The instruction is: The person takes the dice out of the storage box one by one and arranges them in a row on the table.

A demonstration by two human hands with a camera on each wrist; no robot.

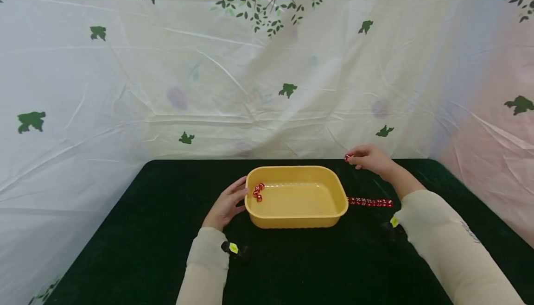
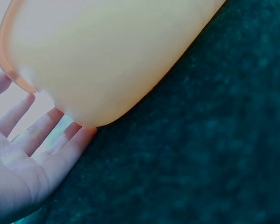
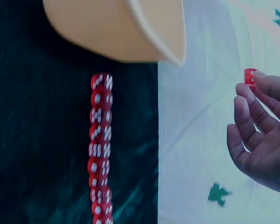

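A yellow plastic tub stands on the dark green cloth, with several red dice lying at its left end. My left hand touches the tub's left side; in the left wrist view its straight, spread fingers rest against the outer wall. My right hand is raised beyond the tub's far right corner, pinching one red die between thumb and fingertips. A straight row of red dice with white pips lies on the cloth, running rightward from the tub's right side.
The table is covered in dark green cloth. Behind it hangs a pale curtain printed with leaves and green bird-like shapes, meeting the table's far edge. The right forearm reaches in past the right end of the dice row.
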